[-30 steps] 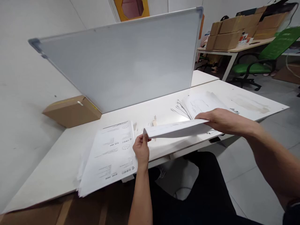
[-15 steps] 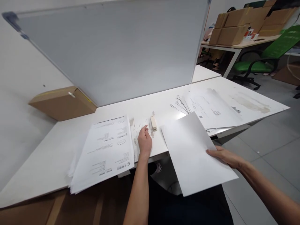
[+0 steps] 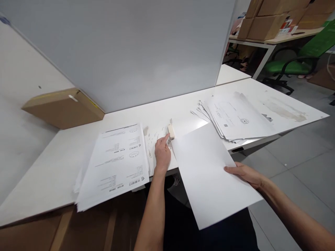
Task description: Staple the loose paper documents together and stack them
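A small beige stapler [image 3: 171,131] lies on the white table. My left hand [image 3: 162,152] rests just below it, index finger stretched out and touching its near end, the other fingers loosely bent. On the right, my right hand [image 3: 243,174] grips a blank white sheet of paper [image 3: 206,170] by its right edge, thumb on top. Whether there is more than one sheet I cannot tell. The sheet is tilted over the table's front edge, its upper left corner close to the stapler's near end.
Left of my left hand, a printed paper stack [image 3: 115,164] overhangs the front edge. Another, fanned pile of papers [image 3: 232,116] lies at the right. A whiteboard [image 3: 157,52] stands behind, a cardboard box [image 3: 65,109] at back left. A green chair [image 3: 290,64] stands beyond.
My left hand has moved forward, so that its index finger now touches the stapler. The sheet in my right hand has shifted left, its corner nearer the stapler. The view has tilted down slightly.
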A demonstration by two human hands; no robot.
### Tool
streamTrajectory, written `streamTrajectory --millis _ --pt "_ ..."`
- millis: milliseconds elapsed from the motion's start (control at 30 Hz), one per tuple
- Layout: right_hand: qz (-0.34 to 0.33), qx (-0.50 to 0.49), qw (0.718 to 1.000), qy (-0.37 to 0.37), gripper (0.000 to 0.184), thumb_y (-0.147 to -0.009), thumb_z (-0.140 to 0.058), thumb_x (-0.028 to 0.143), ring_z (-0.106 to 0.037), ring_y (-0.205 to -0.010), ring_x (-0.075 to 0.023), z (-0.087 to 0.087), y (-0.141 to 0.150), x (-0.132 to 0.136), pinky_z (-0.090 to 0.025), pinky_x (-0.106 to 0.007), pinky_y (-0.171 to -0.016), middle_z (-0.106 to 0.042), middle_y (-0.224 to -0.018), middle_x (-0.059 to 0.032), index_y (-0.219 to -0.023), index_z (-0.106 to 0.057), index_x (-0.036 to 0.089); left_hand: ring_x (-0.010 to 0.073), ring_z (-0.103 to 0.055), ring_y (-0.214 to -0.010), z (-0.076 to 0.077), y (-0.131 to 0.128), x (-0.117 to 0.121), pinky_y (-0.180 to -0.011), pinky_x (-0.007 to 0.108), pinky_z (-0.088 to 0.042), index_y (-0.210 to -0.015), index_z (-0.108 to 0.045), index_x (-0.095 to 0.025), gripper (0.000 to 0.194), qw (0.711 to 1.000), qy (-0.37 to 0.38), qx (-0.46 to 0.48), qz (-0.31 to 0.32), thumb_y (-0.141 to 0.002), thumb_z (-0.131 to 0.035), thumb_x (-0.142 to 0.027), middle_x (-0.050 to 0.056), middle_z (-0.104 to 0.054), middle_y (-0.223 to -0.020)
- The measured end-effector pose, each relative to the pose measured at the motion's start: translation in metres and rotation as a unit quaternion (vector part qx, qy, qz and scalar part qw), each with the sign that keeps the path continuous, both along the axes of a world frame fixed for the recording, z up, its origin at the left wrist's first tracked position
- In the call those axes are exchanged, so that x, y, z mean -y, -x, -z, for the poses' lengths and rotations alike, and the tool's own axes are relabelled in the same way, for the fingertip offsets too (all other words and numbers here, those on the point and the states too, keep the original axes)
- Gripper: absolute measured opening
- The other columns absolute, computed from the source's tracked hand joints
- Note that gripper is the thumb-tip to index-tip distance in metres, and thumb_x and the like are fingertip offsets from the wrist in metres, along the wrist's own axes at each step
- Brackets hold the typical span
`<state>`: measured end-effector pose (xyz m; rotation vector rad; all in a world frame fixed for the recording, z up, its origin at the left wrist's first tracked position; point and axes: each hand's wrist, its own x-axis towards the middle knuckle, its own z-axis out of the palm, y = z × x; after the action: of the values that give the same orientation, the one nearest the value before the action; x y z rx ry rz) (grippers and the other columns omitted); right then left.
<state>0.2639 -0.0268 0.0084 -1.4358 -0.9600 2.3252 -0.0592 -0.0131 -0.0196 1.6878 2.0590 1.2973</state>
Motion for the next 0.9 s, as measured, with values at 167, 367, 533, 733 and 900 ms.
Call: streamTrajectory --millis 167,367,533,733,900 --pt "-0.001 -0.032 0.999 0.021 0.032 -0.075 -0.071 0.03 -0.069 -0.072 -0.0221 -0.001 -0.002 0.0 -0.057 -0.031 -0.064 -0.072 -0.088 -0.0117 -0.098 -0.065 0.01 0.0191 -0.053 -0.105 0.0 -0.001 -0.001 -0.096 0.038 -0.042 -0.123 -0.057 -0.024 0.053 1.0 -0.009 -0.003 0.0 -0.08 -0.033 -0.003 0.008 -0.057 -0.106" --pt "0.025 -0.038 0.998 0.041 0.03 -0.075 -0.07 0.026 -0.07 -0.072 -0.0224 0.006 0.002 -0.002 -0.057 -0.031 -0.066 -0.073 -0.086 -0.0131 -0.098 -0.065 0.008 0.0155 -0.058 -0.093 0.004 0.005 -0.002 -0.088 0.034 -0.048 -0.119 -0.059 -0.022 0.049 0.997 -0.042 0.056 -0.019 -0.081 -0.033 -0.004 0.007 -0.061 -0.104" --pt "0.034 -0.032 0.998 0.046 0.03 -0.076 -0.069 0.025 -0.07 -0.074 -0.0233 0.004 0.008 -0.003 -0.057 -0.032 -0.068 -0.072 -0.088 -0.0152 -0.099 -0.065 0.006 0.0147 -0.059 -0.095 0.006 0.007 -0.001 -0.087 0.032 -0.048 -0.117 -0.059 -0.023 0.045 0.997 -0.04 0.069 -0.011 -0.083 -0.034 -0.008 0.006 -0.062 -0.107" --pt "0.037 -0.021 0.998 0.044 0.031 -0.076 -0.068 0.027 -0.07 -0.074 -0.0239 -0.001 0.007 0.001 -0.058 -0.032 -0.067 -0.072 -0.09 -0.0155 -0.099 -0.066 0.007 0.0219 -0.053 -0.101 0.001 0.001 0.0 -0.091 0.041 -0.043 -0.122 -0.057 -0.022 0.042 1.0 0.022 0.008 -0.019 -0.087 -0.035 -0.014 0.006 -0.067 -0.102" --pt "0.045 -0.022 0.998 0.037 0.031 -0.076 -0.068 0.026 -0.07 -0.078 -0.026 0.001 0.008 -0.001 -0.058 -0.035 -0.071 -0.071 -0.094 -0.017 -0.099 -0.065 0.006 0.0237 -0.05 -0.1 -0.003 -0.001 0.001 -0.09 0.041 -0.041 -0.126 -0.053 -0.02 0.043 0.999 0.041 -0.008 -0.011 -0.089 -0.033 -0.016 0.006 -0.067 -0.103"
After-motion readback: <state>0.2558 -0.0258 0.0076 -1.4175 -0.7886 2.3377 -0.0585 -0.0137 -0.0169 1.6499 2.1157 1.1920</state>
